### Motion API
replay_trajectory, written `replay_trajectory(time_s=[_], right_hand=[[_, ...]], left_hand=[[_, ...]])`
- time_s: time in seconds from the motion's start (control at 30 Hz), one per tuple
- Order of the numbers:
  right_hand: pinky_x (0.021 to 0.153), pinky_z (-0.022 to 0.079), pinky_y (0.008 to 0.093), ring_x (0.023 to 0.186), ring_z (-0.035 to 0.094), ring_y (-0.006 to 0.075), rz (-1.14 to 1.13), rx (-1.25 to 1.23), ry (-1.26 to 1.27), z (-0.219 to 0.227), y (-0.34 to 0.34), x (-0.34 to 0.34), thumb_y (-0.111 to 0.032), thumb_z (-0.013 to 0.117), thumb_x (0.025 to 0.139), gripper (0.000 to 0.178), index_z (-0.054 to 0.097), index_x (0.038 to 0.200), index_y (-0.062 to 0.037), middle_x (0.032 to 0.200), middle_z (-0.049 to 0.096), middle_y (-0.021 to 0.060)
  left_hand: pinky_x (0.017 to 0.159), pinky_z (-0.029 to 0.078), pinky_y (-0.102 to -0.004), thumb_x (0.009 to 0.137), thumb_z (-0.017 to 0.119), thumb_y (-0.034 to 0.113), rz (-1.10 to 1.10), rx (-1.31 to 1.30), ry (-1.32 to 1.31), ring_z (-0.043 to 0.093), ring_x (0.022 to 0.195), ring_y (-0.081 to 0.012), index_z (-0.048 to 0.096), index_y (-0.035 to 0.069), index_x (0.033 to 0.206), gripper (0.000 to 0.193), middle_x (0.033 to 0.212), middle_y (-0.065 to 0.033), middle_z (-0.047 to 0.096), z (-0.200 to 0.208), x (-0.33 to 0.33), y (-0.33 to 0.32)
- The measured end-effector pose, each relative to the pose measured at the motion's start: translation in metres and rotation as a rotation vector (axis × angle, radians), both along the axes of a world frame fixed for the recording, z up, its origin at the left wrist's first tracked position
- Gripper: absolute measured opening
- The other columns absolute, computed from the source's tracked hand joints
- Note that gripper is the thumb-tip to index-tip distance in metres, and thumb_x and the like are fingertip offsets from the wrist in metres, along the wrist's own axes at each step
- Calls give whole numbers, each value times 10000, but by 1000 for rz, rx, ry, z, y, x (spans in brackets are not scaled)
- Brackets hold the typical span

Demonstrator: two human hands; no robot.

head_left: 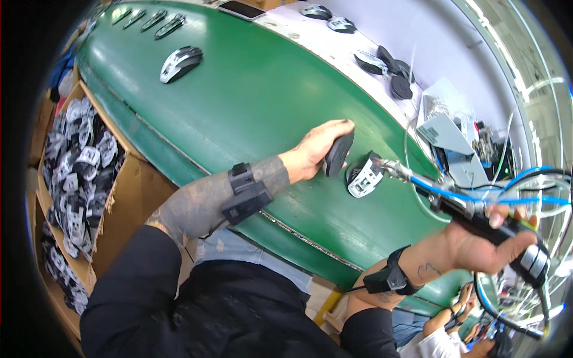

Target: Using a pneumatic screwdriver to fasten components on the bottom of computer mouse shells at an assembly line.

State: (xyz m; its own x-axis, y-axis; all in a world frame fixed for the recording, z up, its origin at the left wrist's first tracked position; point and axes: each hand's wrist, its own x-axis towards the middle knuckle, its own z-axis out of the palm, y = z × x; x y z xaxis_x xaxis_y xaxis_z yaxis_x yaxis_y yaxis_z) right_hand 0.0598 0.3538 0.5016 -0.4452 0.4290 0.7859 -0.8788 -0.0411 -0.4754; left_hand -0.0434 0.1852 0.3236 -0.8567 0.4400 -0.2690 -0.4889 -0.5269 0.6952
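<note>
My left hand is closed around a dark computer mouse, tilted on its edge just above the green belt. In my right hand is a black powered screwdriver, its metal nose pointing left. Under that nose lies a white and black mouse shell on the belt, to the right of the mouse in my left hand. Whether the tip touches this shell I cannot tell. Black straps with small boxes sit on both my forearms.
Farther up the green belt lie another mouse and several thin mouse parts. Mouse parts and a phone rest along the far ledge. A cardboard box of shells stands left. Blue tubes hang right, near another person.
</note>
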Motion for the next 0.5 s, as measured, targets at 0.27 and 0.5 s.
replay_trajectory(time_s=[0.27,0.5], right_hand=[[520,447,263,534,491,100,69,2,-45,0,-26,8,-331,540,909,308,534,1007,-39,879,569,38],[496,408,250,531,474,99,90,3,-65,-5,-29,4,-349,520,930,348,477,1076,-36,882,522,55]], left_hand=[[721,551,-406,902,519,361,51,391,-29,605,847,-222,510,121,1149,344,1008,-73,560,8,-2,-11],[740,555,-393,921,491,355,25,406,4,601,875,-210,501,111,1178,355,1051,-69,553,10,1,-8]])
